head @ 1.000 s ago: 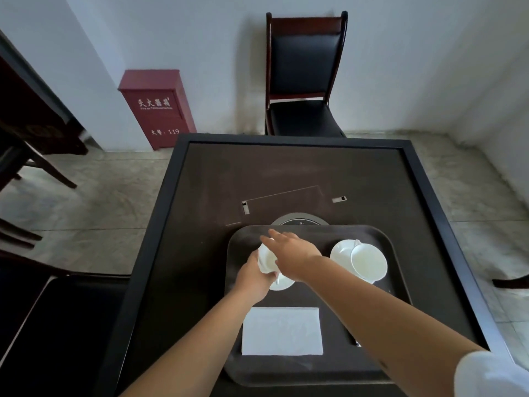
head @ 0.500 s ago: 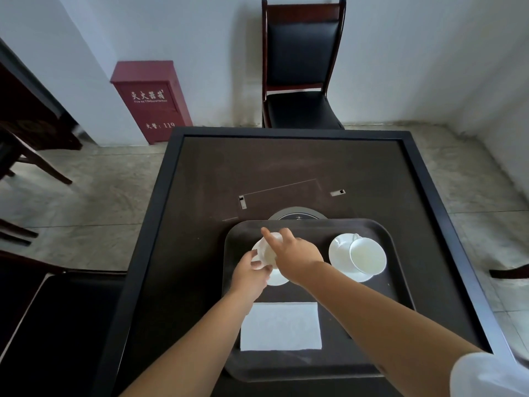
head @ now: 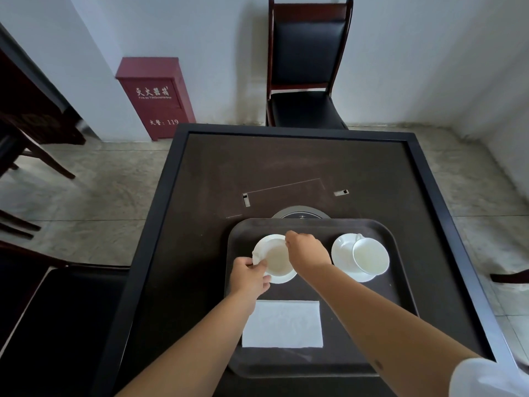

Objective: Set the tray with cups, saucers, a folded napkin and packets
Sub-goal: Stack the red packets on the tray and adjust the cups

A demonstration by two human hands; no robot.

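A dark brown tray (head: 315,223) lies on the table in front of me. On its left part a white cup (head: 276,257) stands upright on a white saucer (head: 283,279). My left hand (head: 249,276) grips the cup's near left edge, and my right hand (head: 307,250) pinches its far right rim. A second white cup (head: 370,257) rests on its own saucer (head: 342,247) on the tray's right part. A folded white napkin (head: 282,328) lies flat on the tray's near part, between my forearms. I see no packets.
The dark table (head: 286,167) has a raised black frame and a round inset (head: 300,214) just beyond the tray. A black chair (head: 306,110) stands at the far side, a red fire cabinet (head: 156,96) by the wall, and another dark seat (head: 43,310) at my left.
The left cup, held tilted between both hands before, now stands upright on its saucer with its opening up. Both hands stay on it.
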